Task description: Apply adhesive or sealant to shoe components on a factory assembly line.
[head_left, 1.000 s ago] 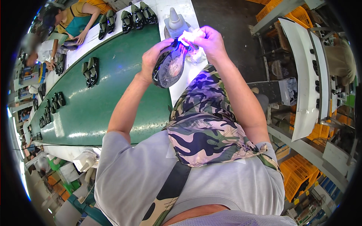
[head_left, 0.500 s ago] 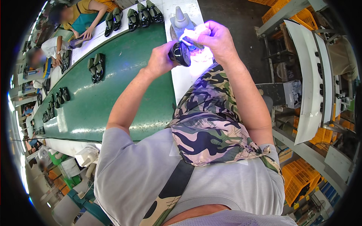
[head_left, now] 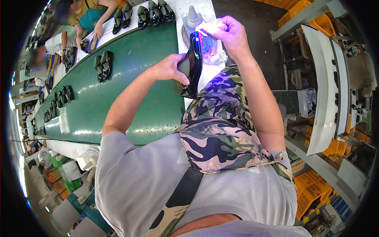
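Observation:
My left hand (head_left: 173,69) grips a glossy black shoe (head_left: 193,65) by its side, its length running away from me over the white table edge. A white cloth (head_left: 211,28) is pinched in my right hand (head_left: 233,35), close to the far end of the shoe. Bright violet-blue light falls on the cloth and that end of the shoe. Just beyond stands a grey cone-topped bottle (head_left: 192,17). A crumpled white cloth or tissue (head_left: 217,58) lies on the white surface below my right hand.
A green belt (head_left: 134,87) runs on my left, carrying pairs of black shoes (head_left: 103,66). More black shoes (head_left: 154,14) line the white far ledge, where a co-worker's hands (head_left: 96,31) handle a shoe. Orange crates (head_left: 312,189) and a white-panelled rack (head_left: 321,91) stand to the right.
The shoe has turned from end-on to lengthwise in my left hand, which has shifted slightly lower. My right hand with the cloth has moved a little up and right. Belt shoes have shifted slightly right.

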A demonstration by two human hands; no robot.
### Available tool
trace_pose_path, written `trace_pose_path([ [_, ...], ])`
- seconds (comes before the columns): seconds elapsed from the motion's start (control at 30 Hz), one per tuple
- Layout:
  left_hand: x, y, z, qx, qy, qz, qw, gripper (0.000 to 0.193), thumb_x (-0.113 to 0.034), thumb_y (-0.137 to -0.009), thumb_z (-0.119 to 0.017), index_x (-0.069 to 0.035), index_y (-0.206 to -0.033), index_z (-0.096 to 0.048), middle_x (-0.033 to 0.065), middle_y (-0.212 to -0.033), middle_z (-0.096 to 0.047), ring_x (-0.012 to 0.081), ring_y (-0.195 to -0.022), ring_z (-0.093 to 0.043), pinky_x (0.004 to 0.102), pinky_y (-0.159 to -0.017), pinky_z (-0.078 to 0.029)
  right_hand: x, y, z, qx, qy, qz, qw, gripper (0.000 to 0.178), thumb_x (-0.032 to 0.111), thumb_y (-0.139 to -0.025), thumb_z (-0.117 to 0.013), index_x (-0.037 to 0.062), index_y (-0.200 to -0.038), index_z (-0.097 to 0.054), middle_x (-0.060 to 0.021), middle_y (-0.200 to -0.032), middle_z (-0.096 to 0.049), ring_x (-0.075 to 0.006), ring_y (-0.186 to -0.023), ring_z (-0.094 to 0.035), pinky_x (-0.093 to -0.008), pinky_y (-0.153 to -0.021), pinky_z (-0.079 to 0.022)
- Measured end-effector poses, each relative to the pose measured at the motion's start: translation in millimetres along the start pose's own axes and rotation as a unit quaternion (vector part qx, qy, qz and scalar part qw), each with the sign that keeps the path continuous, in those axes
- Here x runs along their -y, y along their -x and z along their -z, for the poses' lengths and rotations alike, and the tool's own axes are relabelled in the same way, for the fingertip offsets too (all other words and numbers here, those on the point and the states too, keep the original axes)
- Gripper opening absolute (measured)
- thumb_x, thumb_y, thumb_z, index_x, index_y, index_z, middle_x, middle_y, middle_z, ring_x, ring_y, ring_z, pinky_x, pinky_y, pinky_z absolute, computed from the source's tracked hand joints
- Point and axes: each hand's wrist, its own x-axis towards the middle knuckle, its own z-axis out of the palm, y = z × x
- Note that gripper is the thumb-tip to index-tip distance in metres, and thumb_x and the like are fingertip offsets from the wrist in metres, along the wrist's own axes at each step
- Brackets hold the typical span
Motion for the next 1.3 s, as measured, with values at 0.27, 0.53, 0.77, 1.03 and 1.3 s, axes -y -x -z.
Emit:
trace_pose_path([
  [0.27,5,0,2,0.034,0.107,0.033,0.993,0.066,-0.022,-0.064,-0.087,0.002,-0.118,-0.058,0.0027,-0.100,-0.064,0.0121,-0.089,-0.059,0.0283,-0.084,-0.050,2,6,3,0.026,0.006,0.013,1.000,0.014,0.002,-0.076,-0.072,0.0035,-0.077,-0.058,0.0056,-0.075,-0.053,-0.0026,-0.070,-0.045,-0.0198,-0.062,-0.041],
  [0.53,20,-2,0,0.012,0.272,0.083,0.959,0.061,-0.021,-0.067,-0.084,0.002,-0.117,-0.058,0.0052,-0.099,-0.066,0.0148,-0.086,-0.062,0.0291,-0.081,-0.051,5,27,0,0.089,0.064,-0.045,0.993,0.014,0.000,-0.079,-0.069,0.0033,-0.080,-0.056,0.0008,-0.080,-0.059,-0.0054,-0.075,-0.054,-0.0235,-0.068,-0.047],
  [0.77,23,-5,2,-0.013,0.362,0.094,0.927,0.058,-0.022,-0.075,-0.077,0.003,-0.122,-0.056,0.0105,-0.107,-0.068,0.0200,-0.095,-0.067,0.0347,-0.091,-0.053,-10,45,-9,0.132,-0.047,-0.032,0.990,0.020,-0.004,-0.078,-0.071,0.0038,-0.078,-0.052,-0.0059,-0.085,-0.061,-0.0126,-0.081,-0.059,-0.0288,-0.071,-0.050],
  [1.03,30,-11,3,-0.072,0.417,0.092,0.901,0.045,-0.017,-0.081,-0.072,0.001,-0.119,-0.058,0.0121,-0.105,-0.069,0.0230,-0.095,-0.068,0.0392,-0.091,-0.054,-6,61,5,0.189,-0.016,-0.064,0.980,0.021,0.000,-0.076,-0.073,0.0047,-0.080,-0.053,-0.0051,-0.090,-0.062,-0.0123,-0.083,-0.057,-0.0265,-0.072,-0.047],
  [1.3,43,-21,-1,-0.061,0.434,0.039,0.898,0.049,-0.019,-0.083,-0.070,0.003,-0.125,-0.054,0.0144,-0.112,-0.067,0.0259,-0.102,-0.067,0.0416,-0.097,-0.051,17,77,24,0.184,0.075,-0.045,0.979,0.020,0.003,-0.075,-0.072,0.0039,-0.077,-0.052,-0.0044,-0.089,-0.064,-0.0130,-0.086,-0.058,-0.0286,-0.075,-0.047],
])
